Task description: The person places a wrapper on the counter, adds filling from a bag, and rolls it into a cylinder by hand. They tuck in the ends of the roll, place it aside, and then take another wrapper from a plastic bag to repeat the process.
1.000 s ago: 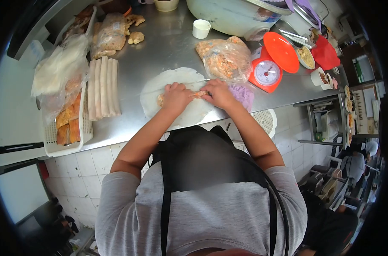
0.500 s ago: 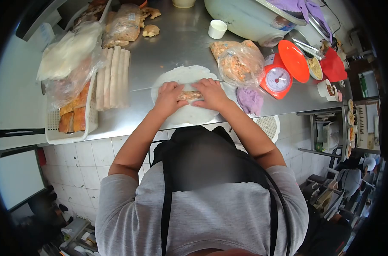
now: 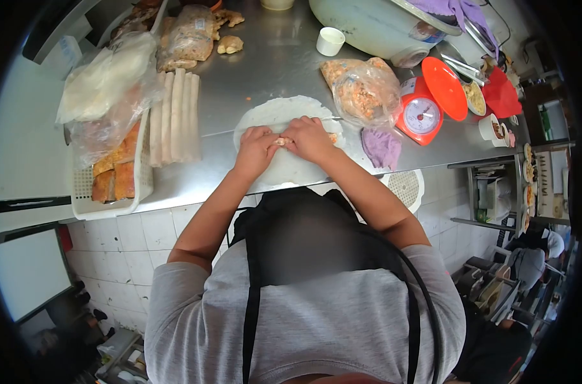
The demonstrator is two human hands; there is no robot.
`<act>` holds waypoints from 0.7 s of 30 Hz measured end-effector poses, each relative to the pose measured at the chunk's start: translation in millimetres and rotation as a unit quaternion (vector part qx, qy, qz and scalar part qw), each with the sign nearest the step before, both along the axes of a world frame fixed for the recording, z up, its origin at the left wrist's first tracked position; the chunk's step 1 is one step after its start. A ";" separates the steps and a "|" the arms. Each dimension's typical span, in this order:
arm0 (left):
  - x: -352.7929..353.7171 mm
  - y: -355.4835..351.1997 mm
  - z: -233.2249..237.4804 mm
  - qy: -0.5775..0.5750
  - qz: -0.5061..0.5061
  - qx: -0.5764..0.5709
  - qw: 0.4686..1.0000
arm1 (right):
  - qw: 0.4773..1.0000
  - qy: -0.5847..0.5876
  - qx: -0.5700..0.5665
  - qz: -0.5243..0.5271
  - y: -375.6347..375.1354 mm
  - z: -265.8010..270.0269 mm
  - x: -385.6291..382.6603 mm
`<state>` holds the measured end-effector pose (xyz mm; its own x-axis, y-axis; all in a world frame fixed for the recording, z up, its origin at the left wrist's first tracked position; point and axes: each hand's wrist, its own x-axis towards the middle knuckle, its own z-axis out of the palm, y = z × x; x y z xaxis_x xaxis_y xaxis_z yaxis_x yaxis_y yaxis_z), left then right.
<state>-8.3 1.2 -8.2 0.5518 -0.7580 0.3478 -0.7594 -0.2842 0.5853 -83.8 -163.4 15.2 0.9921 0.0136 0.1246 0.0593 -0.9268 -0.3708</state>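
A round white sheet (image 3: 287, 171) lies flat near the front edge of the metal table. Across its middle runs a strip of orange-pink filling (image 3: 282, 141). My left hand (image 3: 257, 148) has its fingers curled round the left part of the filling. Close beside it, my right hand (image 3: 309, 139) presses on the filling, fingers bent over it, and a bit of filling shows past its right side. The hands nearly touch at the thumbs.
Pale rolls (image 3: 175, 118) and a white basket (image 3: 77, 182) of browned pieces stand left. To the right are a bag of filling (image 3: 366, 91), a purple cloth (image 3: 380, 148), a red scale (image 3: 421, 118) and a white cup (image 3: 330, 41).
Both hands have come closer together over the filling, my right hand moving left along it. Less filling shows between them, and some now shows to the right.
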 end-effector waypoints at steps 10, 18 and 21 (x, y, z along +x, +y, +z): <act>10.8 11.3 2.9 -0.015 -0.033 0.013 0.999 | 0.997 0.042 0.064 0.019 2.2 3.7 9.5; 8.1 14.0 8.7 -0.030 0.011 0.050 0.998 | 0.998 0.052 0.005 0.021 15.1 0.3 11.3; 8.0 16.7 5.9 -0.028 -0.002 0.052 0.998 | 0.999 0.038 0.003 0.019 12.4 3.4 8.5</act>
